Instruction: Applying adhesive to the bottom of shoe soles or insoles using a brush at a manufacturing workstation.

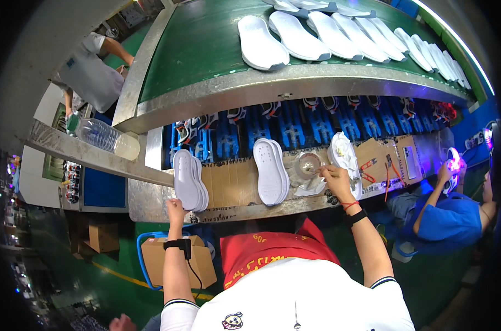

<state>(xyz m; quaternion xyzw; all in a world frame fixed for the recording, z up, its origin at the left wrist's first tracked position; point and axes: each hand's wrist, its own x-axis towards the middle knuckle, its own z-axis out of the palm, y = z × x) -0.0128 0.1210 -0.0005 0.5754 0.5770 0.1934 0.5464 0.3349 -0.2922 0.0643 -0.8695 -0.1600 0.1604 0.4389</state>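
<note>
A stack of white shoe soles (188, 179) rests at the bench's left end. My left hand (176, 212) is closed at its lower left edge; whether the fingers pinch a sole or only touch it is hidden. Farther right lies a second stack of white soles (270, 171), with small dots near the toe end. My right hand (336, 181) is closed on a thin stick-like tool, its tip close to a round translucent bowl (307, 165). Crumpled white material (311, 188) lies under the bowl. Beside that hand, a white sole (345, 157) carries whitish material on top.
Red-handled pliers (367, 171) and cardboard (228, 185) lie on the bench. Blue holders (291, 129) line its back. Above, a green conveyor (201, 49) carries several white soles. A bottle (107, 138) stands left. A co-worker in blue (451, 220) holds a shoe at right.
</note>
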